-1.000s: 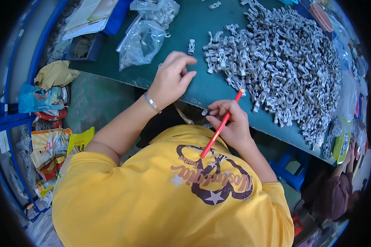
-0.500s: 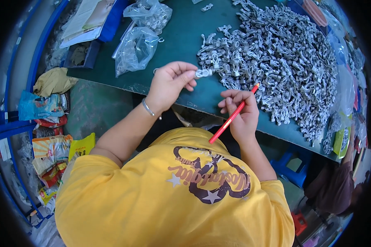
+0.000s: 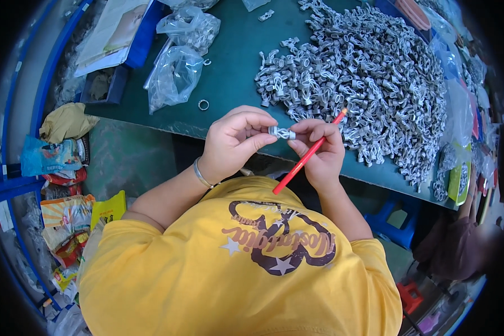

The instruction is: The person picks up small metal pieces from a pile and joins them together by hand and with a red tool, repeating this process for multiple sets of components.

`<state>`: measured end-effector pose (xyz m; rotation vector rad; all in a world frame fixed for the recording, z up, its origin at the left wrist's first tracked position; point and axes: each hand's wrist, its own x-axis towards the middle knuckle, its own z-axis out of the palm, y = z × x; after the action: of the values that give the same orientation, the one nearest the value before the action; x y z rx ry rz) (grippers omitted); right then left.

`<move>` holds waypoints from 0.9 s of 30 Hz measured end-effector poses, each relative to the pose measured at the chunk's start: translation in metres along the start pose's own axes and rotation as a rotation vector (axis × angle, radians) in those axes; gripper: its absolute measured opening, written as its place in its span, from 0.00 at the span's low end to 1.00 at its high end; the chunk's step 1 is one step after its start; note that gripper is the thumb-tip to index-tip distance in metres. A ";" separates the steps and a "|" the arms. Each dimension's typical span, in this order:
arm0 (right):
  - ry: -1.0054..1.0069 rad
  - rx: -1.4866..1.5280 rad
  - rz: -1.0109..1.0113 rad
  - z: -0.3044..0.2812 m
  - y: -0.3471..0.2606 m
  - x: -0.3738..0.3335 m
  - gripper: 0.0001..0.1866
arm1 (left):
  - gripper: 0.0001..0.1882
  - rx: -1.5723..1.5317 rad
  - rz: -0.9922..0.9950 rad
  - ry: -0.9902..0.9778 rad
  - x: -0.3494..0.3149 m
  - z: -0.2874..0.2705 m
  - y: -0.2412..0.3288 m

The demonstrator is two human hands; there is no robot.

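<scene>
Between my two hands, just off the table's near edge, is a small silver metal fitting with open loops in its middle and wider ends. My left hand pinches its left end between thumb and fingers. At the other end, the thumb and fingertips of my right hand close on it too. A red pencil lies slanted through my right hand, its sharpened tip up toward the pile. Beyond is a large heap of similar grey metal fittings, spread over the right side of the green table.
A small ring lies near the table edge, beside clear plastic bags. Papers and a blue bin stand at the far left. Below the table at right is a blue stool; another person's dark sleeve shows there.
My left hand has brought the fitting down and toward my right hand, whose fingers now meet it. The ring on the table, earlier mostly hidden by my left hand, is now visible.
</scene>
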<state>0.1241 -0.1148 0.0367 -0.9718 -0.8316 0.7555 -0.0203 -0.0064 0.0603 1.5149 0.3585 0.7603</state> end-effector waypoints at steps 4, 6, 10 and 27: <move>-0.109 -0.373 -0.349 0.004 -0.007 0.003 0.17 | 0.10 -0.131 -0.163 0.075 -0.003 0.002 -0.006; -0.297 -0.478 -0.452 0.011 -0.011 0.005 0.15 | 0.10 -0.530 -0.601 0.068 -0.011 0.001 -0.008; -0.231 -0.630 -0.367 0.002 -0.010 0.008 0.14 | 0.15 -0.695 -0.848 -0.133 -0.023 -0.006 -0.006; 0.102 -0.348 -0.046 -0.016 -0.017 0.036 0.10 | 0.15 -0.166 -0.804 -0.324 -0.031 -0.006 -0.020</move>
<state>0.1578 -0.0967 0.0559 -1.2853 -0.9099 0.5247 -0.0421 -0.0192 0.0328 1.1637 0.5871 -0.0890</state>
